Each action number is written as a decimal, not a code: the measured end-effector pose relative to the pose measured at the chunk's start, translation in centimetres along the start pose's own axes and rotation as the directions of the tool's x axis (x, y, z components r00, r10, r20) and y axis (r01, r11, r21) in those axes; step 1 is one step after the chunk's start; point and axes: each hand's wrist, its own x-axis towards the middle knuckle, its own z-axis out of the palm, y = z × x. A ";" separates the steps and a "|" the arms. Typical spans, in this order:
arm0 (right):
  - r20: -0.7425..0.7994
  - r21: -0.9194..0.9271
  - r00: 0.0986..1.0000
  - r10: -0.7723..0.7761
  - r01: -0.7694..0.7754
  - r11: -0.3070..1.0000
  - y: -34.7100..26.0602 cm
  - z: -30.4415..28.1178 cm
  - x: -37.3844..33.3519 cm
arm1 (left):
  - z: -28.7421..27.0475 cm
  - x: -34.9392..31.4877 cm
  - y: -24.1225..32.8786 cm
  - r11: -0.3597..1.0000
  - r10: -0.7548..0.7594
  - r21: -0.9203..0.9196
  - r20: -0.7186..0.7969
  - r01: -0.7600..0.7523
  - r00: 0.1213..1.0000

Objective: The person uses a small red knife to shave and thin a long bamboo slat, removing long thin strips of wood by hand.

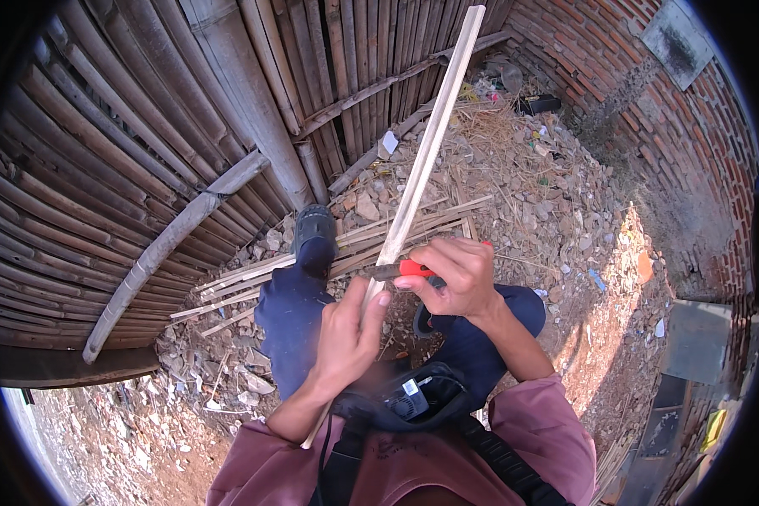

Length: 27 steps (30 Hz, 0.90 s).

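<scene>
A long, pale wooden strip (430,143) rises at a slant from my lap toward the far fence, with a groove or seam along its length. My left hand (347,329) is closed around its lower part. Its lower end shows below my left wrist. In my right hand (455,271) is a red-handled tool (413,267), whose dark metal end lies against the strip just above my left fingers. Whether that end is a blade or jaws, I cannot tell. My right fingers cover most of the handle.
More thin wooden strips (358,244) lie on the rubble-strewn ground (523,198) by my shoe (315,226). A bamboo fence (228,93) stands close on the left, a brick wall (691,143) on the right. A black pouch (422,401) holding a small device hangs at my waist.
</scene>
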 end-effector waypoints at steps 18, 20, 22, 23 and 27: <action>-0.331 -0.094 0.861 0.387 -0.438 0.894 4.0 -3.0 0.9 | -0.2 -1.2 0.0 0.999 -0.026 0.043 0.004 0.026 1.000; -0.553 0.051 0.651 0.520 -0.597 0.801 10.9 -8.5 0.2 | -0.2 -1.6 -0.3 0.999 0.009 0.042 -0.010 -0.008 1.000; -0.562 0.105 0.650 0.511 -0.557 0.824 11.9 -9.6 -0.6 | -0.2 -0.9 -0.4 1.000 0.007 0.005 -0.013 -0.006 1.000; -0.511 0.146 0.694 0.508 -0.512 0.847 10.4 -8.3 -0.5 | -0.5 -0.6 -0.2 1.000 -0.003 -0.013 -0.005 0.003 1.000; -0.260 0.172 0.860 0.440 -0.407 0.897 4.5 -4.4 -1.7 | -0.5 -0.4 0.0 0.994 -0.034 -0.096 0.079 0.041 0.996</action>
